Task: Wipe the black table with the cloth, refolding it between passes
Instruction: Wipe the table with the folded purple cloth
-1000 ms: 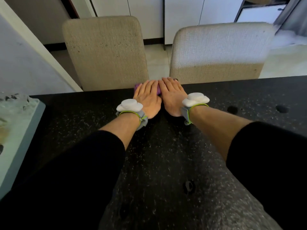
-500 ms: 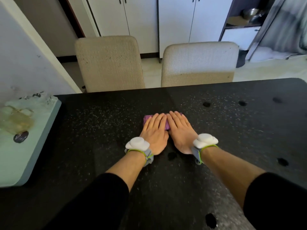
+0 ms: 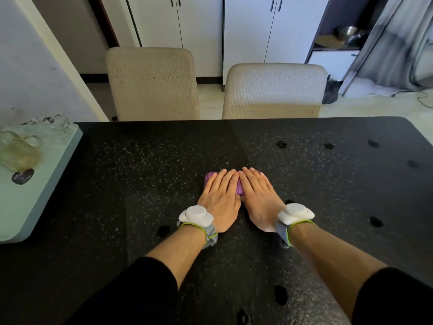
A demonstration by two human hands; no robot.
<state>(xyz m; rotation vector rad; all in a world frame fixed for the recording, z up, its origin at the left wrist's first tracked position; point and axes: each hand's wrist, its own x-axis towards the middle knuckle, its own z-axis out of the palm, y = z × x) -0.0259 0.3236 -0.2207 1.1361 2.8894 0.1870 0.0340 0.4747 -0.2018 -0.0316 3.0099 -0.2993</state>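
Purple cloth (image 3: 209, 178) — 1, on black table (image 3: 140, 184), left hand (image 3: 220, 195) and right hand (image 3: 257, 198) flat atop it, 2 chairs (image 3: 152, 83) (image 3: 274, 90) beyond

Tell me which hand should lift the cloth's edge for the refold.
Left, probably. The left hand and right hand both press flat on the purple cloth, but a bare corner sticks out past the left hand's outer edge. The right hand covers nearly all of its end.

The black table (image 3: 131, 188) is speckled with pale flecks and a few dark spots (image 3: 376, 222). A purple cloth (image 3: 208, 179) lies flat on it near the middle
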